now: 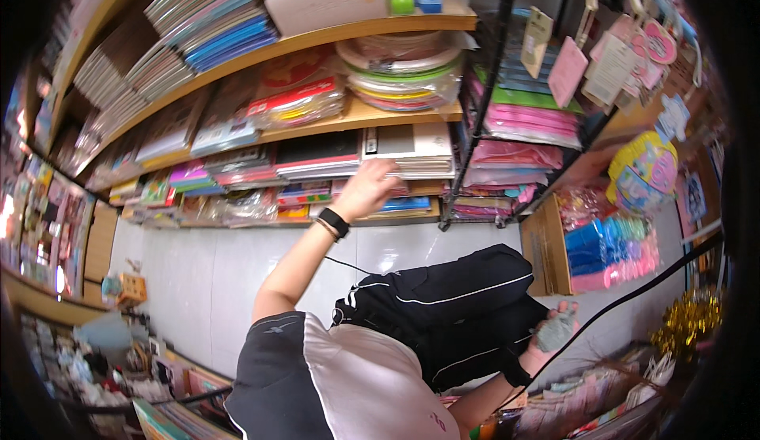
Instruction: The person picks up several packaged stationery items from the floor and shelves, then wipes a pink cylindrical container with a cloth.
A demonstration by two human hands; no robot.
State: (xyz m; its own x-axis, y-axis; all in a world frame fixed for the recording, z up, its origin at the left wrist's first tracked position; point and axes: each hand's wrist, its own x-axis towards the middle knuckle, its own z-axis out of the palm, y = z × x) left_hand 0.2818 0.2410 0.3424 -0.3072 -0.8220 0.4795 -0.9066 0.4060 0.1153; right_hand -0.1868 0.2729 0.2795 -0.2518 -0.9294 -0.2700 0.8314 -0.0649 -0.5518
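Note:
My left hand (369, 188), with a black band on its wrist, reaches over the lower shelf. Its blurred fingers are beside a stack of pads or albums (409, 164) with a white and dark cover; whether they touch it I cannot tell. To the right, low in view, my right hand (541, 345) is turned palm up and holds a crumpled grey-green cloth-like piece (556, 332). Black trousers with white piping (469, 282) cover my bent legs between the two hands.
Wooden shelves (380, 27) hold notebooks, packets and bagged round hoops (404, 77). A black wire rack (484, 107) stands right of them, with tags hanging above. A cardboard box (543, 250) with blue and pink packs sits on the floor. A black cable (629, 292) crosses near my right hand.

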